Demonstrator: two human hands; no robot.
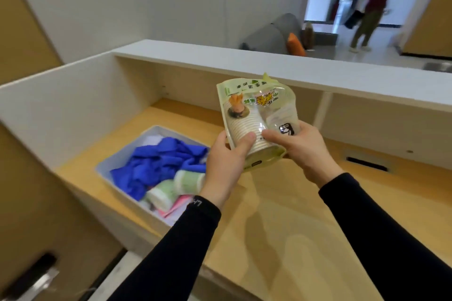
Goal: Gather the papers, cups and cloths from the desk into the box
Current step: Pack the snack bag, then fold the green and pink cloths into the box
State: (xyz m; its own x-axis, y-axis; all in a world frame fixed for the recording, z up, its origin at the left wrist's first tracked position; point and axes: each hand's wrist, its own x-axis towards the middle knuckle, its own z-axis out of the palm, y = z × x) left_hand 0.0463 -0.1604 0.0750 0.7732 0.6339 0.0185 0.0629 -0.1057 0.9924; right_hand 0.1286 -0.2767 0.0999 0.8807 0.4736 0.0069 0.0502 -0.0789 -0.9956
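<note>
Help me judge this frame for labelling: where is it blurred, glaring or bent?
Head view: wide-angle bend curves the desk ledge; the box contents and the background person are soft with motion blur; glare streaks the clear pack of cups held in the left hand and right hand.

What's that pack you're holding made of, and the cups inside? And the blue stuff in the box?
Pack of cups: thin glossy plastic film, part clear, creased, catching glare. The cups inside look like paper, matte off-white with stacked rolled rims. Blue cloths: soft fabric, likely microfibre, matte and crumpled into folds. Box: probably smooth pale plastic.
</note>
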